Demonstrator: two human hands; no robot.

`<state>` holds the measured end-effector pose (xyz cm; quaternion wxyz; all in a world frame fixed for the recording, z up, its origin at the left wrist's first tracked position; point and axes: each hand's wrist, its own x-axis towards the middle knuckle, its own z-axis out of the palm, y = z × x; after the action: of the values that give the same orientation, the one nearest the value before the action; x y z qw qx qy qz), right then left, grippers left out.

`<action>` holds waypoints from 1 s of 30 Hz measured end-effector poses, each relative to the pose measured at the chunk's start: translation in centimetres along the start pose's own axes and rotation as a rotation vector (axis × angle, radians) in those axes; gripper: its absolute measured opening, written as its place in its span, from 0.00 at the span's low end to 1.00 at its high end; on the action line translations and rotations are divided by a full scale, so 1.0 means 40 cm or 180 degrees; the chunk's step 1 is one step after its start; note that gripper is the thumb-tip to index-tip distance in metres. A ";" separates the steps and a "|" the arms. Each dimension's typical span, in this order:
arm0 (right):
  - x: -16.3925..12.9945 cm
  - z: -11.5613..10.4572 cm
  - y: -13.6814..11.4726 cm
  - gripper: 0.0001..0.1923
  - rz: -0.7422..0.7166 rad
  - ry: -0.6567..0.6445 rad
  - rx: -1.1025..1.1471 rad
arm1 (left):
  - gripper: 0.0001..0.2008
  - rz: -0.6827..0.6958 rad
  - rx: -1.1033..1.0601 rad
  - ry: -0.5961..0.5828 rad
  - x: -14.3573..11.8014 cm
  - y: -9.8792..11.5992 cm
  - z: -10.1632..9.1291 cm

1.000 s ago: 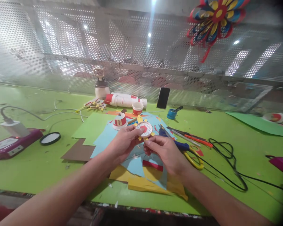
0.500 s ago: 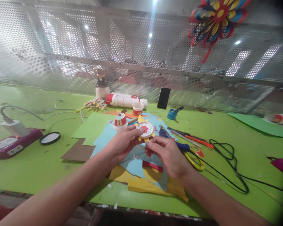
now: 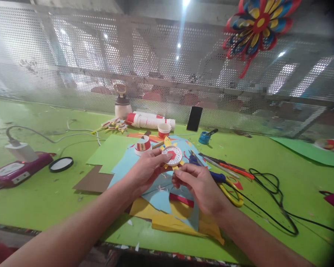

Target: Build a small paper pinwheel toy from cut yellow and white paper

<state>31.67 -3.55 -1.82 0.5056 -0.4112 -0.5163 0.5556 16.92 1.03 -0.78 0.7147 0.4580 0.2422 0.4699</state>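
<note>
A paper turtle (image 3: 177, 155) with a round white dotted shell, a red centre and yellow head and feet is held up over the table. My left hand (image 3: 149, 168) grips its left side, thumb on the shell's face and fingers behind. At the turtle's lower yellow edge, my right hand (image 3: 196, 181) is closed in a pinch on the tail end. Beneath lie light blue paper (image 3: 156, 191) and yellow paper (image 3: 180, 224). Just beyond my left hand a cut red-and-white paper cup (image 3: 143, 145) stands upside down.
Right of my hands lie yellow-handled scissors (image 3: 233, 196), a blue glue gun (image 3: 218, 177) with a black cord, and an orange knife (image 3: 239, 170). Behind are a blue jar (image 3: 204, 138), a phone (image 3: 194, 118), stacked cups (image 3: 153, 121) and a spray bottle (image 3: 123, 107). Left sits a purple power strip (image 3: 22, 172).
The view has shifted slightly, so everything sits a little lower and further right. Both hands keep the same hold on the turtle.
</note>
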 end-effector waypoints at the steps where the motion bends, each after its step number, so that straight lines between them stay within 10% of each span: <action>1: 0.001 0.000 0.002 0.09 -0.0022 -0.0015 0.0015 | 0.08 0.0008 -0.0003 -0.0021 -0.001 -0.001 0.001; 30: 0.000 0.002 -0.002 0.14 -0.0170 0.0060 -0.0615 | 0.09 0.0111 0.0017 -0.0043 -0.002 -0.004 0.002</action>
<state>31.59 -3.54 -1.71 0.4832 -0.4493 -0.5735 0.4856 17.02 0.90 -0.88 0.7068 0.4672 0.2306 0.4785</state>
